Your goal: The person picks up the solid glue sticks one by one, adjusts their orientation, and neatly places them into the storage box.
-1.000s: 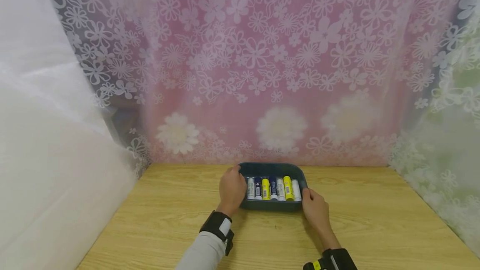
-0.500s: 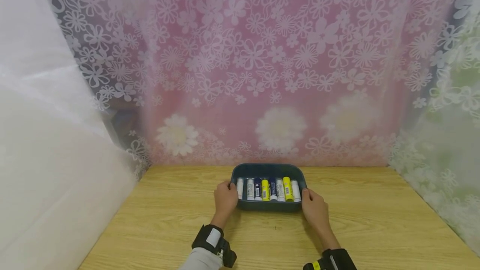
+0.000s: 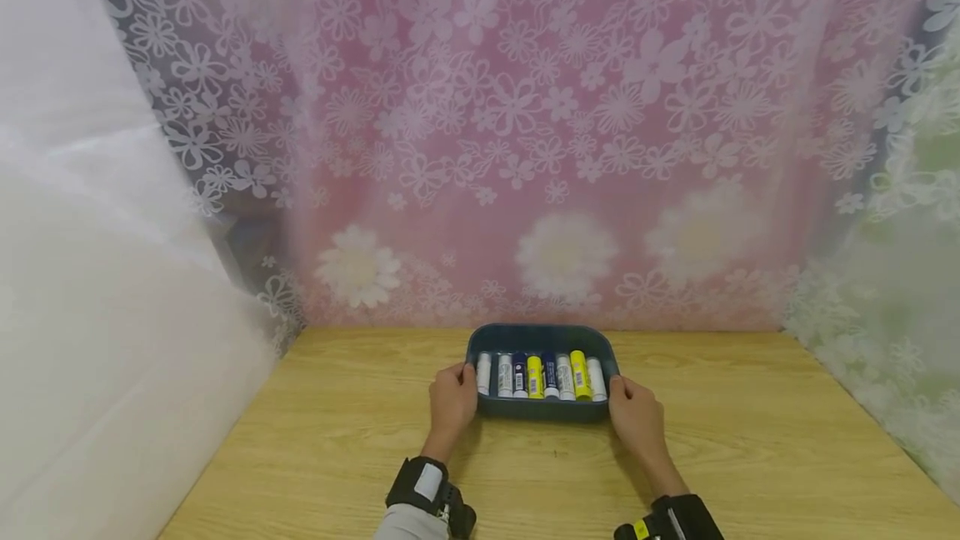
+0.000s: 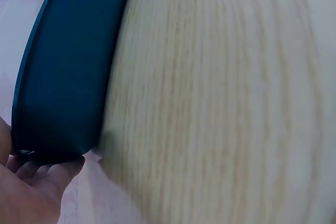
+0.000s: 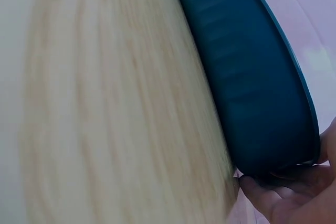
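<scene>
A dark teal plastic basket (image 3: pixel 543 412) sits at the back of the table. In it lies a row of several tubes that look like glue sticks, among them a yellow stick (image 3: pixel 581 375), a navy stick (image 3: pixel 520 375) and a white stick (image 3: pixel 483 373) set apart at the left end. My left hand (image 3: pixel 453 400) grips the left end, thumb up at the rim; in the left wrist view its fingers (image 4: pixel 65 174) curl against the basket's outside. At the right end my right hand (image 3: pixel 639 422) holds on likewise, its fingers (image 5: pixel 260 195) against the outer wall in the right wrist view.
The wood-grain table (image 3: pixel 345 440) stretches in front and to both sides. Right behind the basket hangs a pink flowered curtain (image 3: pixel 450 273). A white sheet (image 3: pixel 112 315) closes off the left, a pale flowered one (image 3: pixel 892 340) the right.
My left hand has shifted down and left from the basket's upper left rim to its side, uncovering the leftmost white stick. The right hand keeps its hold, and the basket stays in nearly the same place.
</scene>
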`<state>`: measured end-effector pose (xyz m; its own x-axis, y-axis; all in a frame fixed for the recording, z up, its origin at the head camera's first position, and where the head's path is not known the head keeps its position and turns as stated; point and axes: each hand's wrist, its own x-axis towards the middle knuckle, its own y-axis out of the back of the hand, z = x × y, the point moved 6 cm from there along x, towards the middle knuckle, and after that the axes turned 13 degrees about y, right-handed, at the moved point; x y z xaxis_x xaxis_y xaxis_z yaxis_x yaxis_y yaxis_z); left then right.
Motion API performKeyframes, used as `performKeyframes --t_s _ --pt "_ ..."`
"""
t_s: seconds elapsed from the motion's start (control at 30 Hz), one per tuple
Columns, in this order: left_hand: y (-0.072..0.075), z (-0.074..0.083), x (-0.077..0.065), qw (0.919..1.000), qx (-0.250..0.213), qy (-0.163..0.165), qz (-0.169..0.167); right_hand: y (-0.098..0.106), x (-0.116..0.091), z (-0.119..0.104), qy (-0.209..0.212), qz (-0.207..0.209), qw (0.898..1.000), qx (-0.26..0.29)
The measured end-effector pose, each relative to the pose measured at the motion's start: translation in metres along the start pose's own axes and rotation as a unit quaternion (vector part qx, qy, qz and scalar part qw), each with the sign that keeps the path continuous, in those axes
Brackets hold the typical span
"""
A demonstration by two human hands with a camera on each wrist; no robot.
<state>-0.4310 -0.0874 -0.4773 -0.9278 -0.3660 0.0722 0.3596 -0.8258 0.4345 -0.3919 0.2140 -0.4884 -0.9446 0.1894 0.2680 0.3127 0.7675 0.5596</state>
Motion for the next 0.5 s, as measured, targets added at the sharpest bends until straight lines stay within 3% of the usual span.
performKeyframes --t_s 0.5 --pt "0.0057 -0.0057 0.0037 0.9993 0.017 0.001 -0.033 0.0018 0.0025 -0.0026 0.014 -0.034 0.999 -0.012"
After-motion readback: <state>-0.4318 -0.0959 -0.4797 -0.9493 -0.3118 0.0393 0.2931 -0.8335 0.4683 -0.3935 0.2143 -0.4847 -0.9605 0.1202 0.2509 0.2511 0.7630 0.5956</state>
